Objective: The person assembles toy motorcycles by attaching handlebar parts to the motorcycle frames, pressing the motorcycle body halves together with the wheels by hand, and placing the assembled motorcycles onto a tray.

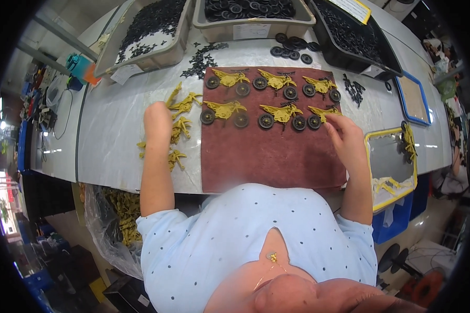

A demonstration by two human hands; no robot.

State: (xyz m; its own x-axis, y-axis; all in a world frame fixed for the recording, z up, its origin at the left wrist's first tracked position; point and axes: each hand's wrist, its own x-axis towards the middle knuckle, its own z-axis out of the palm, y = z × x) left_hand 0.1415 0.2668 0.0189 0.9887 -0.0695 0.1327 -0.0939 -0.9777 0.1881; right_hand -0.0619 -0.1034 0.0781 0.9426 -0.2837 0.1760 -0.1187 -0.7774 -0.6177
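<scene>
On a dark red mat (271,161) lie several yellow toy motorcycles with black wheels, in two rows. My right hand (345,136) is at the near row's right end, its thumb and fingers closed around the edge of a toy motorcycle (321,112) and partly covering it. Left of the mat, my left hand (157,116) is curled, its fingers mostly hidden. A slim yellow plastic part (174,93) sticks out beside its knuckles and appears to be in its grip. Loose yellow motorcycle frames (181,129) lie just right of that hand and wrist.
Along the back stand a grey bin of small black parts (185,39), a grey bin of wheels (256,29) and a black bin (384,57). Loose wheels (293,53) and black parts (203,58) lie before them. A yellow-rimmed tray (368,156) is at right; a bag of yellow parts (122,208) hangs below left.
</scene>
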